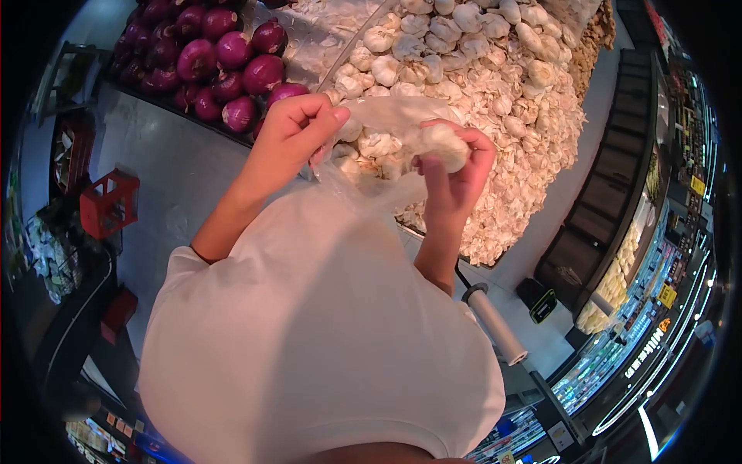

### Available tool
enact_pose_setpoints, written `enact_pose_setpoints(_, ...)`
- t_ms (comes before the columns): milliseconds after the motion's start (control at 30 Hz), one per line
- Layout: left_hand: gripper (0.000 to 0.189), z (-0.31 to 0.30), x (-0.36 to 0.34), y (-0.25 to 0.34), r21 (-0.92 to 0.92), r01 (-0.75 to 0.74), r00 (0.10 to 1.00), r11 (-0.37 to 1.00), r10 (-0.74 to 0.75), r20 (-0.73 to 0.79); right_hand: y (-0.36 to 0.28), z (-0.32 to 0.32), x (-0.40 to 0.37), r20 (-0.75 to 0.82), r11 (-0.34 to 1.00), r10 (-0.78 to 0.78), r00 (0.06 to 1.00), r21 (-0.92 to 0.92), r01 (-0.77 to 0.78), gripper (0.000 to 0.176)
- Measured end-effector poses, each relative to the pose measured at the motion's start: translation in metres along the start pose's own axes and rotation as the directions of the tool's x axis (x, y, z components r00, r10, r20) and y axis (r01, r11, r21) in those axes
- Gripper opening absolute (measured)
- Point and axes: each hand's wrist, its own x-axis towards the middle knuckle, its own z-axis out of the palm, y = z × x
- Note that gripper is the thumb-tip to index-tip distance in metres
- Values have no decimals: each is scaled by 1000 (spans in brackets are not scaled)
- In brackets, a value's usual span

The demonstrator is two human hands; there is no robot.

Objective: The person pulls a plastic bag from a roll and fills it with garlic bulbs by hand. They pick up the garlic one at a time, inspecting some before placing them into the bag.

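Observation:
A clear plastic bag [348, 182] hangs between my hands, over the near edge of the garlic display. My left hand [297, 135] pinches the bag's rim on its left side, thumb against curled fingers. In my right hand [460, 162] is a pale garlic bulb [444, 147], with fingers and thumb around it at the bag's right side; part of the bulb is behind the thin plastic. Several garlic bulbs [379, 145] show through and behind the bag; which of them lie inside it I cannot tell. Loose garlic [510, 116] is heaped beyond and to the right.
Red onions [197, 58] are piled at the upper left. A red crate [110, 203] stands on the floor at left. Near my right side is a roll of bags [495, 321] on a stand. Dark shelving [610, 178] runs along the right.

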Motion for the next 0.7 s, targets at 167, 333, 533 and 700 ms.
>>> enact_pose_setpoints(167,40,5,-2,3,-9,38,999,999,-38,-2,22,36,-10,398,943,190,898,-327,-54,44)
enact_pose_setpoints(333,40,3,-2,1,-11,-22,999,1000,21,-28,33,49,1,420,886,136,897,-456,79,42)
enact_pose_setpoints(533,38,6,-3,1,-23,-8,1000,1000,8,6,63,43,5,473,747,-8,881,-583,320,40)
enact_pose_setpoints(700,37,4,-3,0,-22,-11,1000,1000,11,3,46,46,8,442,727,-68,894,-592,348,34)
